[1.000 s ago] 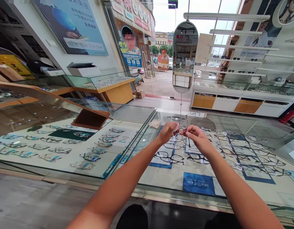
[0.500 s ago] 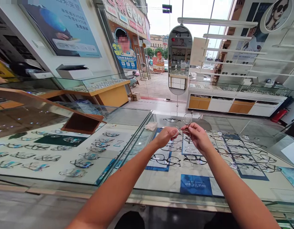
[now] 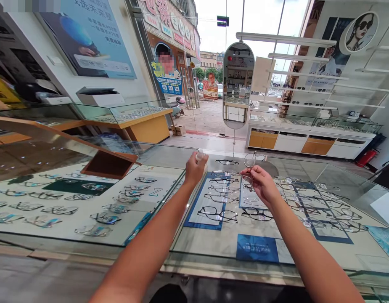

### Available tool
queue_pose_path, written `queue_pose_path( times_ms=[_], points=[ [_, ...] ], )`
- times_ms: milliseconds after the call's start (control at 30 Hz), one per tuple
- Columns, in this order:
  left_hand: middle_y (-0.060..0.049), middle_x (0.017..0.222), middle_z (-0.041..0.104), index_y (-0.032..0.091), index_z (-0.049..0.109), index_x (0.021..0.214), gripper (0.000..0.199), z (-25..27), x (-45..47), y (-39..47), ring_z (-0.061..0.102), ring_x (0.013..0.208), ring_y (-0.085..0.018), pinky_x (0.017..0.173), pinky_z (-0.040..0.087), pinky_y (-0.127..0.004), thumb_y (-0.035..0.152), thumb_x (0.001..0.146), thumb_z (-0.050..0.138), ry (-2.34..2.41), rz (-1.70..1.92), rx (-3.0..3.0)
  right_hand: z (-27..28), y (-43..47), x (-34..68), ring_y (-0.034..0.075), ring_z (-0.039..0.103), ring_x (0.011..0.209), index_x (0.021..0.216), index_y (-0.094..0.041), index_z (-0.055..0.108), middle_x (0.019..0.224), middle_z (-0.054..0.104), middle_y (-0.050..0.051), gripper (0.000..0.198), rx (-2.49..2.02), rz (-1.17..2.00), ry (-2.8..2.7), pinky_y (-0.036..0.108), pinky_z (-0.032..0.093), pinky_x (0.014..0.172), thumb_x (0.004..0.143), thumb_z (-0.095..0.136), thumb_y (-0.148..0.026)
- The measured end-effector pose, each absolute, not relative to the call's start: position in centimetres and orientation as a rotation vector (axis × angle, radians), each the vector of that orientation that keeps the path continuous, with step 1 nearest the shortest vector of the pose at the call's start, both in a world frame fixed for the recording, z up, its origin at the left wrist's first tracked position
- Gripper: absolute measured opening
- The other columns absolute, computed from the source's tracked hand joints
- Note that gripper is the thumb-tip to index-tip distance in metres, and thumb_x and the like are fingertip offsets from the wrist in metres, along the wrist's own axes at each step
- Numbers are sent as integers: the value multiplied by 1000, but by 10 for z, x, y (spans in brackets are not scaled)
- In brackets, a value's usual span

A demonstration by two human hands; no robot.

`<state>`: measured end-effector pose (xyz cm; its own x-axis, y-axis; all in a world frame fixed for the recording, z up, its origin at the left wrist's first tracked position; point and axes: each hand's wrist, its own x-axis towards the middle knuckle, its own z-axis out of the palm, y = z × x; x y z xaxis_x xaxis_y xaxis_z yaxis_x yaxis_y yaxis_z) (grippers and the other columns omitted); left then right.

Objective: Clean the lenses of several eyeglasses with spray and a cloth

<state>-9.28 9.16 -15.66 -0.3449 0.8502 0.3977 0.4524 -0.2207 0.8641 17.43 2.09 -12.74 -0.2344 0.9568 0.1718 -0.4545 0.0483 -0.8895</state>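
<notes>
My right hand (image 3: 263, 182) pinches a pair of thin-framed eyeglasses (image 3: 250, 159) above the glass counter, with a round lens standing up over the fingertips. My left hand (image 3: 195, 168), to the left, is closed around a small whitish, see-through object (image 3: 200, 155) that looks like a little bottle; its lower part is hidden in the fist. Under and between the hands, several dark-framed glasses (image 3: 218, 214) lie in the display on blue-edged white cards (image 3: 194, 218). Another dark pair (image 3: 227, 162) rests at the far side, between the hands.
The glass counter (image 3: 210, 252) spans the front, with more rows of glasses (image 3: 323, 202) at right and others (image 3: 60, 209) at left. A brown wooden-framed panel (image 3: 109, 165) stands on the left case. Beyond are an oval standing mirror (image 3: 239, 84) and a white display cabinet (image 3: 289, 141).
My left hand has moved left, away from the eyeglasses, to where a folded cloth lay; the cloth is now hidden. My right hand still holds the eyeglasses in about the same place.
</notes>
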Motion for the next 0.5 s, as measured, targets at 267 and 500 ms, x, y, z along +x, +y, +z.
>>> queue_pose_path(
  times_ms=[267,500],
  points=[
    [-24,146,61,16,51,134,40,-174,-141,109,51,144,-43,112,42,-63,20,95,43,2469,1633,833,-129,27,179,23,71,101,75,-26,61,94,79,3,41,-656,1478,-1085,42,50,109,66,95,-47],
    [-24,143,65,16,50,136,41,-188,-148,116,56,141,-40,113,45,-60,20,95,48,2497,1597,840,-131,30,179,23,72,100,74,-26,61,92,79,3,41,-662,1474,-1087,42,53,105,65,95,-47]
  ],
)
